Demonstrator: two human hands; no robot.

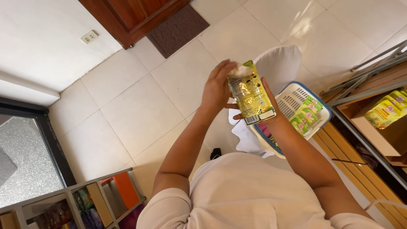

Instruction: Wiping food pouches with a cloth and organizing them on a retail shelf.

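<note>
Both hands work one green-and-yellow pouch (251, 96) held upright in mid-scene: the right hand (263, 111) grips its lower edge, while the left hand (218, 88) presses a white cloth (240, 70) against its top. Wiping seems in hand; next comes steady grip and more strokes. Just right, a blue-rimmed white basket (292, 98) holds green sachets (306, 113).

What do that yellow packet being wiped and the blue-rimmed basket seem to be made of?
The yellow packet looks like glossy plastic film: light glints off its creased face. The basket looks like moulded rigid plastic, with a slotted white wall and blue rim. The white wad seems soft cloth or tissue.
</note>
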